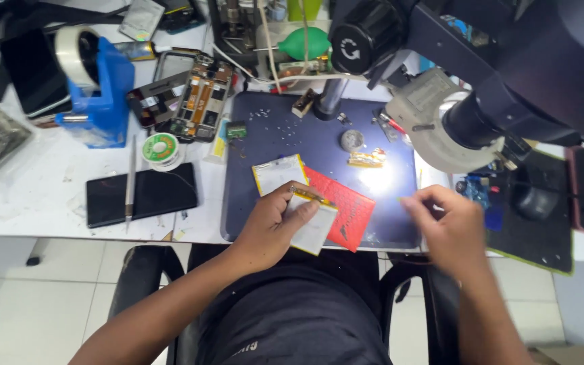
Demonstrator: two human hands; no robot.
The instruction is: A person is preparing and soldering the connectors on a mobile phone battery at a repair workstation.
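My left hand (275,223) grips a flat silvery battery pouch (313,226) with a yellow taped edge, holding it over the near edge of the dark blue work mat (319,145). A second similar silvery pouch (278,172) lies on the mat just beyond my left fingers. A red rectangular sheet (346,206) lies under and beside the held pouch. My right hand (444,226) hovers to the right of the mat, blurred, fingers pinched together; I cannot tell whether anything small is between them.
A microscope head (481,74) hangs over the mat's right side. On the white bench to the left lie a black phone (140,196) with a thin tool (130,179) across it, a solder wick spool (162,149), opened phone bodies (197,98) and a blue tape dispenser (99,81).
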